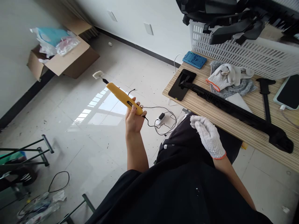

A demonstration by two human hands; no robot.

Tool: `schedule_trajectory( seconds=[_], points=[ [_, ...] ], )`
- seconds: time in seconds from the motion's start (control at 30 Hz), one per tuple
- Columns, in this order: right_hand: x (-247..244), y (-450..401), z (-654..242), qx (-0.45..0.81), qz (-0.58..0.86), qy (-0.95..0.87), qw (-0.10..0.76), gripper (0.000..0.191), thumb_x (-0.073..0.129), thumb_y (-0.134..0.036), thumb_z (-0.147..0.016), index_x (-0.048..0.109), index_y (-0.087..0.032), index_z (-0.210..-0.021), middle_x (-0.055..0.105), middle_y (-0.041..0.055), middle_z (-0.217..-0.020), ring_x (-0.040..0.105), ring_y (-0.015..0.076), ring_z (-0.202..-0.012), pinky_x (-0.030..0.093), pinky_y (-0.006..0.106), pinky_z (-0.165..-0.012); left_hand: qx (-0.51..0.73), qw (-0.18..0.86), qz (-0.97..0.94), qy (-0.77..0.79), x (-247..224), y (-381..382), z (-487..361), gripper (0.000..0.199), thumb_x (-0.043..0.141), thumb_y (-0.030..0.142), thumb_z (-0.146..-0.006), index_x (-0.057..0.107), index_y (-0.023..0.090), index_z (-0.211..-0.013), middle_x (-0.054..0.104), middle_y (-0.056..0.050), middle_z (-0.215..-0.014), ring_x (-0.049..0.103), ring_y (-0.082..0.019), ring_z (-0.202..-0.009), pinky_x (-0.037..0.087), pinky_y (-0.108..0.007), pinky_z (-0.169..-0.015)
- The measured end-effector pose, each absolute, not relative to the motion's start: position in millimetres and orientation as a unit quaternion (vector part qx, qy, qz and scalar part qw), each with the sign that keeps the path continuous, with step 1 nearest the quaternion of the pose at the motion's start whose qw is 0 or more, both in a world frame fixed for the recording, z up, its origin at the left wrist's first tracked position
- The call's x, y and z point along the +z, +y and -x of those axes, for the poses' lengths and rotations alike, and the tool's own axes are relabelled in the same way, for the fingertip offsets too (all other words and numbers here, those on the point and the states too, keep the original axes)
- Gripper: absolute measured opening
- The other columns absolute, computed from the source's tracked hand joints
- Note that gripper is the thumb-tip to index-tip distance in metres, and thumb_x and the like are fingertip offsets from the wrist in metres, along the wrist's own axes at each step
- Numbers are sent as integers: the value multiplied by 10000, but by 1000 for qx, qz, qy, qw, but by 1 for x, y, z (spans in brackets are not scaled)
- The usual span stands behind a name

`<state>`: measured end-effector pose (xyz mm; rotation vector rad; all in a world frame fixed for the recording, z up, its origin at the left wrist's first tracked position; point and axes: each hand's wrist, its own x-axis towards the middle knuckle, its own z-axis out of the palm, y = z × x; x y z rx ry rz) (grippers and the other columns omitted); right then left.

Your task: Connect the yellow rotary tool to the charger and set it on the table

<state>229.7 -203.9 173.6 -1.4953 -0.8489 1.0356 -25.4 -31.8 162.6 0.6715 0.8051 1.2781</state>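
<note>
My left hand [133, 119], bare, is wrapped round the rear of a yellow corded hand tool [121, 96] and holds it above the floor. The tool points up and to the left; a black neck joins its body to a flat whitish tip [98, 74]. A black cord leaves its rear end. My right hand [207, 135] wears a white knitted glove with an orange cuff. It is over my lap beside the table edge, fingers bent and together, with nothing visible in them. Nearest it on the table lies a long black plastic part [224, 104], its left end over a black phone [183, 84].
On the wooden table [252, 133] are a blue case [194, 59], gloves on a grey cloth [230, 77] and another phone [288, 91]. A white basket [233, 51] holds black parts. A plug adapter [160, 119], looped cables, an open carton [74, 59] and metal frames [44, 149] stand or lie on the floor.
</note>
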Motion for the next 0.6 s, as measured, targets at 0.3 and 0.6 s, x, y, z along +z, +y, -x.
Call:
schedule_trajectory(
  seconds=[0.3, 0.6],
  points=[
    [161, -200, -229, 467, 637, -363, 494, 355, 629, -495, -952, 715, -247, -1192, 722, 67, -1216, 717, 207, -1050, 596, 411, -987, 573, 663, -311, 367, 157, -33, 32, 491, 842, 161, -751, 711, 348, -1185, 575, -7, -993, 541, -98, -809, 477, -199, -613],
    [155, -203, -227, 477, 637, -373, 476, 342, 630, -482, -955, 715, -260, -1201, 699, 65, -1272, 689, 223, -1148, 564, 432, -1048, 567, 689, -271, 361, 146, -30, 43, 359, 786, 383, -863, 711, 299, -1204, 583, -26, -932, 549, -93, -750, 426, -170, -522]
  ],
)
